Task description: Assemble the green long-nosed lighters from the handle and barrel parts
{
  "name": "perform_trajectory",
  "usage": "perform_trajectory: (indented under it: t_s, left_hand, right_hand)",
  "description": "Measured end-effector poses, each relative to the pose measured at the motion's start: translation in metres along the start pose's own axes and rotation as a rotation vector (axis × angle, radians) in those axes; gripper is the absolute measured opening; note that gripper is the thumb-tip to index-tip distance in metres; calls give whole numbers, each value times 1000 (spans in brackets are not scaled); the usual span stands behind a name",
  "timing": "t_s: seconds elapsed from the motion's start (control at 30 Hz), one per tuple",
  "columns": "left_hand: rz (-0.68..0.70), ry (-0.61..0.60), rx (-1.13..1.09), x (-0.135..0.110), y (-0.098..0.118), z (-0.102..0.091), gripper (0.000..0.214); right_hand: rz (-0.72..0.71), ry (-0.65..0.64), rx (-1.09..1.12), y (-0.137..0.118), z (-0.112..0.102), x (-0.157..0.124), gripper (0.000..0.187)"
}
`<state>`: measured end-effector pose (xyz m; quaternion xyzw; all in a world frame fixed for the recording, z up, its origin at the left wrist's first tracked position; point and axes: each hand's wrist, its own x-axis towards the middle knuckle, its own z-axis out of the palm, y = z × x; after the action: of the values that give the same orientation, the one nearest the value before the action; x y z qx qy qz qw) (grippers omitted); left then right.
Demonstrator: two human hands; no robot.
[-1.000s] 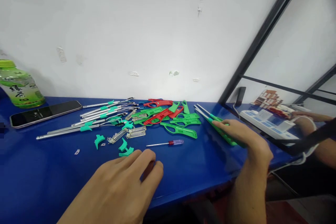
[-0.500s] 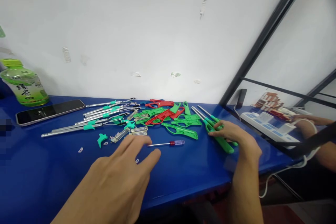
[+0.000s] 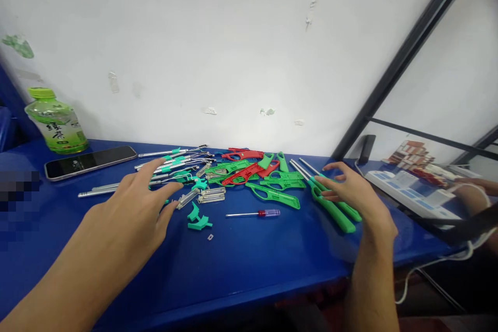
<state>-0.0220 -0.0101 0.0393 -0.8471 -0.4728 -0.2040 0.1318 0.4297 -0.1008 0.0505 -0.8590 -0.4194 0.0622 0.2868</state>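
My left hand (image 3: pixel 134 207) hovers over the left part of the blue table, thumb and fingers apart, holding nothing. It hides part of the row of silver lighter tubes with wires (image 3: pixel 171 166). Just right of its fingertips lie green trigger pieces (image 3: pixel 199 222) and clear fuel tanks (image 3: pixel 212 195). My right hand (image 3: pixel 348 189) is spread over two green long-neck lighters (image 3: pixel 330 210) at the right; whether its fingertips touch them I cannot tell. Between the hands are a screwdriver (image 3: pixel 262 213) with a red and clear handle, green casing halves (image 3: pixel 278 196) and red casing halves (image 3: pixel 241 173).
A phone (image 3: pixel 91 162) and a green-capped drink bottle (image 3: pixel 58 124) stand at the far left of the blue table (image 3: pixel 233 270). At the right are a dark metal frame (image 3: pixel 404 57), a white power strip (image 3: pixel 408 192) behind it and a white cable (image 3: pixel 404 285).
My left hand has moved left and away from me toward the tubes. My right hand's fingers have opened around the lighters. Two loose trigger pieces now show together where one showed before.
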Motion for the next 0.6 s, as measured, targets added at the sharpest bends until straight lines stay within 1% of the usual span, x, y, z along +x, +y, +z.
perform_trajectory:
  t_s: [0.07, 0.13, 0.27, 0.37, 0.5, 0.6]
  left_hand:
    - [2, -44, 17, 2, -5, 6, 54]
    - [4, -70, 21, 3, -9, 11, 53]
    - [-25, -101, 47, 5, -20, 16, 50]
    - [-49, -141, 52, 7, -30, 17, 49]
    - [-102, -187, 4, 10, -43, 19, 49]
    - [-133, -193, -24, 9, -53, 22, 47]
  right_hand:
    - [-18, -32, 17, -7, 1, -4, 60]
    - [-72, -83, -1, -17, 4, -8, 56]
    - [-248, -249, -79, -39, 13, -16, 42]
    - [-339, -368, -116, -50, 17, -23, 45]
    - [-366, -446, -172, -52, 19, -23, 48]
    - [-362, -468, -208, -47, 22, -18, 42]
